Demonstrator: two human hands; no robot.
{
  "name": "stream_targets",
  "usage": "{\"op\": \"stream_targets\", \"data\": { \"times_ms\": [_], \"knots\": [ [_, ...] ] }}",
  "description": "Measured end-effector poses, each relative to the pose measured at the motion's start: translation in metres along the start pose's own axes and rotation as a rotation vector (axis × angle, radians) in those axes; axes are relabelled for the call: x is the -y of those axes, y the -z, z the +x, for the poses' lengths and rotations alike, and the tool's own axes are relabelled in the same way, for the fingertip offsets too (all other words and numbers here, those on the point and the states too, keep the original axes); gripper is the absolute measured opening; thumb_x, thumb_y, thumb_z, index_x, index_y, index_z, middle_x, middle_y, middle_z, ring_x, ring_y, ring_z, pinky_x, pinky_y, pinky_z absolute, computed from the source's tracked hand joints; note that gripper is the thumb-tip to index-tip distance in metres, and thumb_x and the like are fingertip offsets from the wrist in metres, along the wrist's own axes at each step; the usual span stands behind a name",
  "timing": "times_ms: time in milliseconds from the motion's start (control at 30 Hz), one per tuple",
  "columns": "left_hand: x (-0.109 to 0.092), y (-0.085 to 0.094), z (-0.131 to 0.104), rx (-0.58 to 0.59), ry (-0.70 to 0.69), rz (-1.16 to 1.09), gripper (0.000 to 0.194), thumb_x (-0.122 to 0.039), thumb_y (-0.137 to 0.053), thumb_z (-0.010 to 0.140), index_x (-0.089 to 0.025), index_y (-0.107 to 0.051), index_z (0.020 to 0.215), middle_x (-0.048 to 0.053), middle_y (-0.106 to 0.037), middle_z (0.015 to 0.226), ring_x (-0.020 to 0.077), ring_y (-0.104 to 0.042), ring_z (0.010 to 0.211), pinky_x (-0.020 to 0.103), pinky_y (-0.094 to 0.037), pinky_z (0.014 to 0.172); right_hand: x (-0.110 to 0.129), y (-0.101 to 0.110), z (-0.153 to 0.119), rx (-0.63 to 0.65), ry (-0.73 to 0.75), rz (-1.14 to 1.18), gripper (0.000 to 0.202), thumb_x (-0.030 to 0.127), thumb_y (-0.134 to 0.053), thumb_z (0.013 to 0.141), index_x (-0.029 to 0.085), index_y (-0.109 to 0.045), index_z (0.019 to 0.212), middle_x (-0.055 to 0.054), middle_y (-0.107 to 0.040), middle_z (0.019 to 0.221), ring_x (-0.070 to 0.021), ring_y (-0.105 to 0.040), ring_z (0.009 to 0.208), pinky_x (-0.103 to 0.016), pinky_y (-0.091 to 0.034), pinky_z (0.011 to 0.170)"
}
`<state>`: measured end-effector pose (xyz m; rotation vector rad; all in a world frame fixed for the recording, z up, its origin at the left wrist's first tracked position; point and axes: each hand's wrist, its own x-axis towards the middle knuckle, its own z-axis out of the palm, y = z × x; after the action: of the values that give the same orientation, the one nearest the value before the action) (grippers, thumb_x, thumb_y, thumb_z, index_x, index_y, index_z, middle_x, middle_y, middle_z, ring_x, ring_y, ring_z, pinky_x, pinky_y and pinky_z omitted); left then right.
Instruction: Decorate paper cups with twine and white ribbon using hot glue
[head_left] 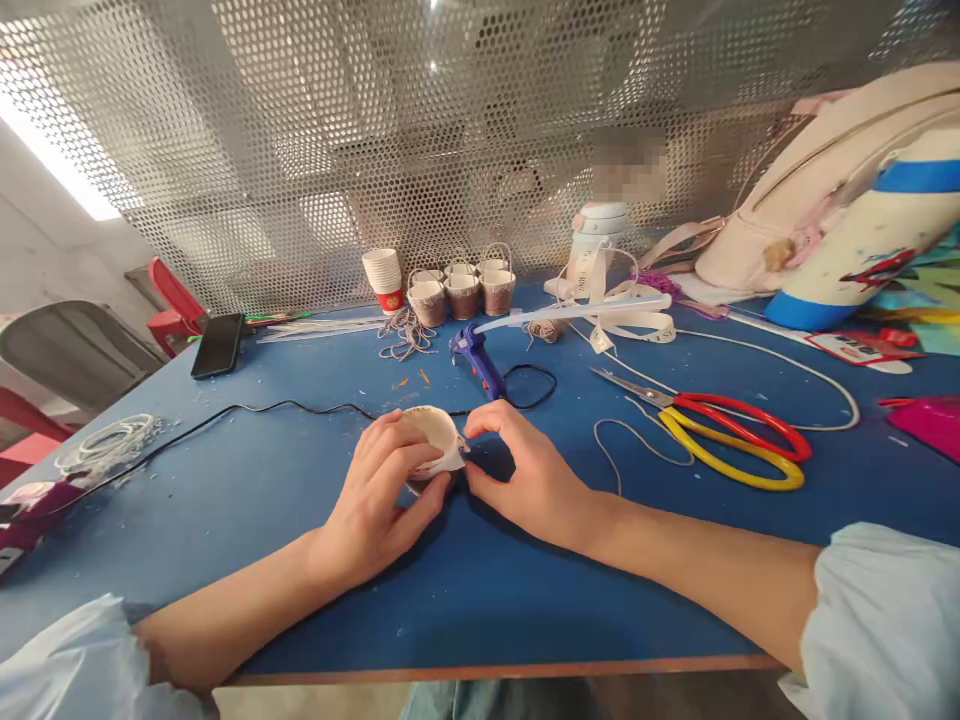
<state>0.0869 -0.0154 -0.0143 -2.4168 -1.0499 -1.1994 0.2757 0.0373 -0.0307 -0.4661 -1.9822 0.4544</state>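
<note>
A small paper cup (433, 428), its pale inside showing, is tilted a little above or on the blue table. My left hand (382, 490) is wrapped round its left side, fingers over the rim and thumb low at the front. A white strip of trim (448, 462) runs along the cup's near right rim. At that right edge my right hand (529, 470) has its forefinger and thumb curled in a pinch on the trim; the exact contact is partly hidden. Just behind the cup lies a blue glue gun (480, 362) with a long clear glue stick (570, 312) in it.
Red-and-yellow-handled scissors (727, 430) lie open on the right, beside white cord (795, 428). Several small twine-covered baskets (461, 296) and stacked paper cups (384, 280) stand at the back. A black cable (262, 406) crosses the left, near a phone (217, 346). Bottles and a bag (810, 200) stand back right.
</note>
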Motion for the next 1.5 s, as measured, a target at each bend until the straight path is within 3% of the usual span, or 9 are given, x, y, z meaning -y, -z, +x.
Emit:
{"op": "stream_targets", "data": {
  "times_ms": [200, 500, 733, 900, 1233, 1500],
  "knots": [
    [0.0, -0.001, 0.004, 0.004, -0.008, 0.038, 0.012, -0.011, -0.057, 0.086, -0.019, -0.054, 0.093, 0.0, -0.061, 0.078, 0.0142, -0.059, 0.075, 0.045, -0.049, 0.097, 0.0, 0.004, 0.004, -0.016, 0.03, 0.023, 0.008, 0.013, -0.056, 0.092, 0.021, -0.058, 0.091, -0.005, -0.062, 0.089, -0.0171, -0.06, 0.088, -0.034, -0.051, 0.082],
    [-0.006, 0.009, -0.002, -0.037, -0.189, 0.286, 0.024, -0.006, -0.062, 0.081, -0.02, -0.056, 0.099, -0.001, -0.06, 0.074, 0.0142, -0.057, 0.07, 0.043, -0.046, 0.099, 0.012, 0.011, 0.005, 0.011, 0.165, -0.021, 0.011, 0.009, -0.052, 0.094, 0.019, -0.056, 0.098, -0.007, -0.065, 0.093, -0.0171, -0.061, 0.089, -0.033, -0.05, 0.08],
    [-0.008, 0.016, -0.011, -0.046, -0.291, 0.337, 0.023, -0.005, -0.059, 0.081, -0.02, -0.061, 0.098, 0.0, -0.059, 0.074, 0.0151, -0.058, 0.076, 0.042, -0.044, 0.099, 0.012, 0.016, 0.006, 0.069, 0.378, -0.18, 0.016, 0.008, -0.046, 0.095, 0.018, -0.054, 0.104, -0.009, -0.065, 0.094, -0.0183, -0.059, 0.087, -0.032, -0.049, 0.075],
    [-0.007, 0.019, -0.011, -0.076, -0.294, 0.328, 0.021, -0.005, -0.06, 0.08, -0.019, -0.061, 0.095, 0.001, -0.059, 0.075, 0.0154, -0.059, 0.076, 0.042, -0.044, 0.099, 0.009, 0.017, 0.005, 0.106, 0.486, -0.276, 0.018, 0.008, -0.046, 0.093, 0.015, -0.056, 0.107, -0.011, -0.065, 0.095, -0.0196, -0.058, 0.086, -0.034, -0.049, 0.076],
    [0.0, 0.009, -0.01, -0.028, -0.206, 0.111, 0.025, -0.005, -0.062, 0.077, -0.019, -0.052, 0.095, 0.0, -0.055, 0.076, 0.0152, -0.055, 0.073, 0.047, -0.054, 0.092, 0.013, 0.014, 0.001, 0.167, 0.5, -0.298, 0.014, 0.009, -0.046, 0.095, 0.013, -0.059, 0.1, -0.01, -0.066, 0.09, -0.0179, -0.058, 0.084, -0.033, -0.051, 0.077],
    [-0.004, 0.018, -0.012, -0.019, -0.248, -0.017, 0.024, -0.002, -0.056, 0.077, -0.018, -0.053, 0.094, 0.001, -0.057, 0.077, 0.0153, -0.058, 0.074, 0.052, -0.057, 0.091, 0.02, 0.018, -0.002, 0.203, 0.591, -0.292, 0.012, 0.014, -0.049, 0.094, 0.018, -0.059, 0.1, -0.006, -0.067, 0.087, -0.0173, -0.061, 0.084, -0.034, -0.051, 0.079]
  ]
}}
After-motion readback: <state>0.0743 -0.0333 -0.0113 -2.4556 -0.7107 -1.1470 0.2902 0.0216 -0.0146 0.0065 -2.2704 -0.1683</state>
